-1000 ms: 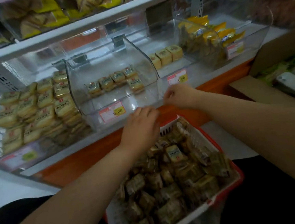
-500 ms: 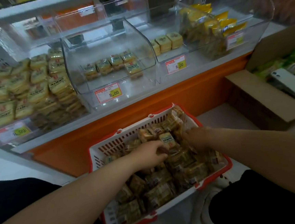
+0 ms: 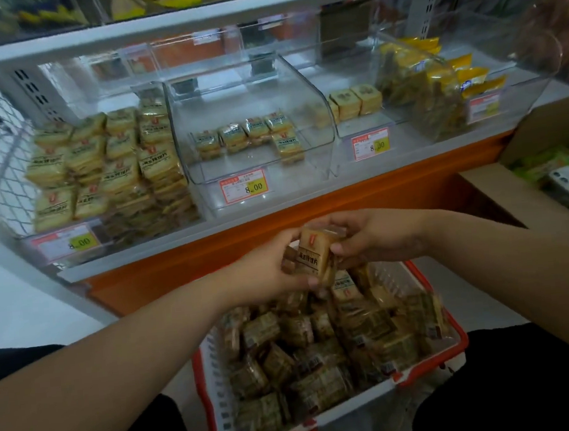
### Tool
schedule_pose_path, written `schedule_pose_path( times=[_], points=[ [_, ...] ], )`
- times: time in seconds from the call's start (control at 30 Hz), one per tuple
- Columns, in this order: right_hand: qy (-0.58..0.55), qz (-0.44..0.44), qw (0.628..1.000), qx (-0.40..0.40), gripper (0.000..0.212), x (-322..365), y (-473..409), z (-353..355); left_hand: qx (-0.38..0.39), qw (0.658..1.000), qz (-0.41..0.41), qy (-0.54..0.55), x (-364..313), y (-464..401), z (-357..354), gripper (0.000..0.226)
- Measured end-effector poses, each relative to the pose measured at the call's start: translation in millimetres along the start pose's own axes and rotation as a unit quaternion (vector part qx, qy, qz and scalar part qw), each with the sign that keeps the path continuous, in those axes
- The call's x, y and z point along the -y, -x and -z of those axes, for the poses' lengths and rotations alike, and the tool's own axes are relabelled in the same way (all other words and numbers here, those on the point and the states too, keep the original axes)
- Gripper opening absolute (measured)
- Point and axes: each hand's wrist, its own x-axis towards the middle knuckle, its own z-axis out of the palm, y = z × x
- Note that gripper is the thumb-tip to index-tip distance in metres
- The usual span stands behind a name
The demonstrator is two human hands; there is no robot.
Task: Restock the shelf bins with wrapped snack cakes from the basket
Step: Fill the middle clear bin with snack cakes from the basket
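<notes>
A person faces a shop shelf and holds one wrapped snack cake (image 3: 316, 255) between both hands, just above a red-rimmed white basket (image 3: 427, 366) that is heaped with more wrapped cakes. The left hand (image 3: 267, 268) grips the cake's left side, with the thumb curled under its lower edge. The right hand (image 3: 378, 236) pinches its right side and top with curled fingers. The cake stands roughly upright, its long axis tilted a little, with the printed face toward the person.

The clear middle bin (image 3: 257, 190) lies straight ahead of and above the hands, on the shelf. It holds only a short row of similar cakes at its back, with a yellow price label on its front. The bin to its left (image 3: 107, 169) is stacked full. Both hands sit about equally near the middle bin's open front, so the cake probably needs lifting forward and over its low front lip.
</notes>
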Motion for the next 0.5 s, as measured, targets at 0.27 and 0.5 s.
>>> schedule_pose_path(
  times=[0.27,0.5],
  points=[
    [-0.016,0.011,0.998,-0.059,0.038,26,-33,-56,-0.061,0.998,-0.008,-0.034,16,37,39,0.043],
    [-0.023,0.080,0.989,-0.124,0.028,63,-66,-95,-0.153,0.977,-0.059,-0.135,35,70,77,0.120]
  ],
)
